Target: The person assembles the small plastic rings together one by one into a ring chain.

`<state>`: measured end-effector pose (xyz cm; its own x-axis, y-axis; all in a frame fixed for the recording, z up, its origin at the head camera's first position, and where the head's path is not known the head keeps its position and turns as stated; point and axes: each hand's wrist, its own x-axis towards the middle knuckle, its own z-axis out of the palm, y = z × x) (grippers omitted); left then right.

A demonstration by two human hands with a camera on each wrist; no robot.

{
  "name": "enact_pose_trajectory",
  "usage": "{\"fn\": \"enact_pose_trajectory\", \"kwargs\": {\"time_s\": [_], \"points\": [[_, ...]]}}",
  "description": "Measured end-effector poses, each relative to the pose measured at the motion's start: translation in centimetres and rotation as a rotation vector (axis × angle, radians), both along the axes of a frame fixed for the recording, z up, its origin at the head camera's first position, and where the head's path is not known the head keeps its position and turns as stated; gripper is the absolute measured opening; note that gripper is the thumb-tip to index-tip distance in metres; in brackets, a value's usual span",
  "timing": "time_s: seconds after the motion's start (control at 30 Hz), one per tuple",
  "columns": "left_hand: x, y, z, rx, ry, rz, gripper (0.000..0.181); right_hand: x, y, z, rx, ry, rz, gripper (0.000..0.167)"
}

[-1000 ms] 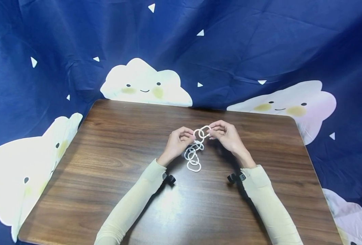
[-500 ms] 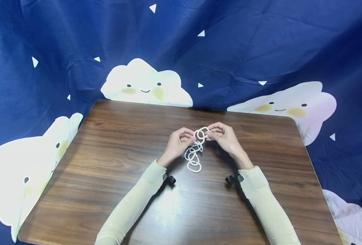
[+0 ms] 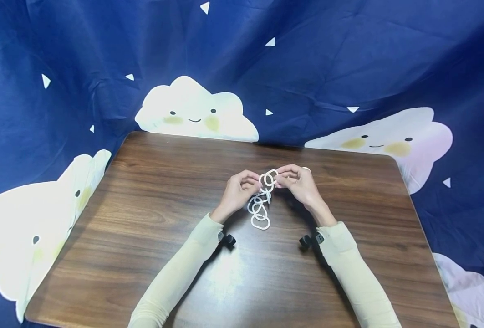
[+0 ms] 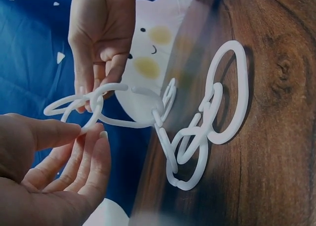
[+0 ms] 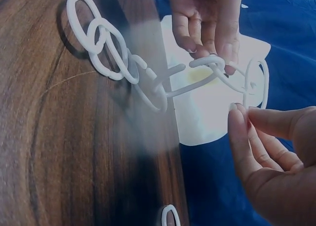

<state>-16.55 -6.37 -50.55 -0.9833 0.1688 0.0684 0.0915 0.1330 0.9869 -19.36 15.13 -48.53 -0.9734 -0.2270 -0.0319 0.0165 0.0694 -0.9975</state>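
Observation:
A chain of white plastic C-links [image 4: 195, 176] hangs between both hands and trails down onto the wooden table. My left hand [image 3: 238, 189] pinches one link near the chain's upper end between thumb and fingertips. On the other side my right hand [image 3: 301, 184] pinches the end link [image 5: 266, 83], which is looped through the left hand's link. In the left wrist view the lowest link [image 4: 242, 88] lies on the table, and a narrow gap shows in some links. Behind the right hand a separate white link [image 5: 170, 216] lies on the table.
The brown wood-grain table [image 3: 164, 205] extends around both arms. A dark blue curtain [image 3: 307, 68] with white clouds and triangles hangs behind its far edge. Small black cameras [image 3: 227, 240] sit at both wrists.
My right hand has moved slightly left, bringing its link closer to the left hand. The left hand has stayed nearly still. A loose white link now shows behind the right hand.

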Motion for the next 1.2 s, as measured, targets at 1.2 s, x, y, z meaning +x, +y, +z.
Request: {"fn": "enact_pose_trajectory", "kwargs": {"time_s": [1.2], "points": [[-0.2, 0.7, -0.4, -0.039, -0.009, -0.019, 0.019, -0.2, 0.7, 1.5, 0.148, 0.167, -0.01, 0.023]]}}
